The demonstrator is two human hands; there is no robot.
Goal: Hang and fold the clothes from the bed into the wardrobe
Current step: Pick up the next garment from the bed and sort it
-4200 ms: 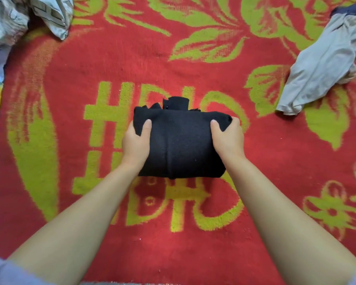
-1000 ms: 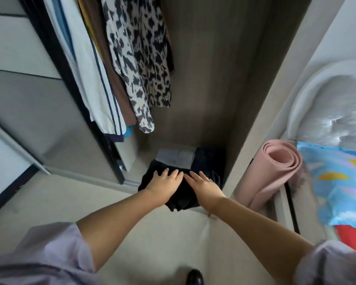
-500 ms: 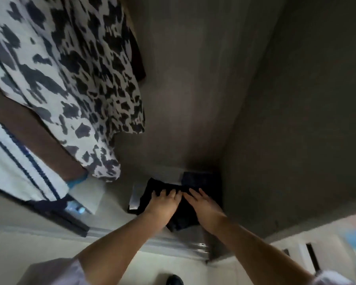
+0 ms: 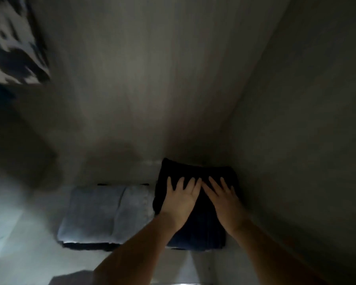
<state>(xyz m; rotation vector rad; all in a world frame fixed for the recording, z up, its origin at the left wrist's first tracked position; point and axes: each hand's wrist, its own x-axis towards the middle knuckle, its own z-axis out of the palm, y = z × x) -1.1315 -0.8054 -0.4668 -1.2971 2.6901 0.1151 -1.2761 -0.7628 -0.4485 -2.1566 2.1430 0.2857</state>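
The folded black garment [image 4: 195,171] lies on the wardrobe floor [image 4: 86,169], pushed into the back right corner. It sits on top of a dark blue folded piece [image 4: 201,237]. My left hand [image 4: 181,200] and my right hand [image 4: 222,200] lie flat on the black garment side by side, fingers straight and spread, pressing it down. The light is dim inside the wardrobe.
A folded light grey garment [image 4: 107,212] lies just left of the black one, on another dark piece. The wardrobe's right side wall [image 4: 306,140] stands close to my right hand. A black-and-white patterned hanging garment [image 4: 12,48] shows at top left.
The folded black garment went from the bed to the wardrobe floor. In the last second my hands pushed it deeper into the right corner, and the camera moved further inside.
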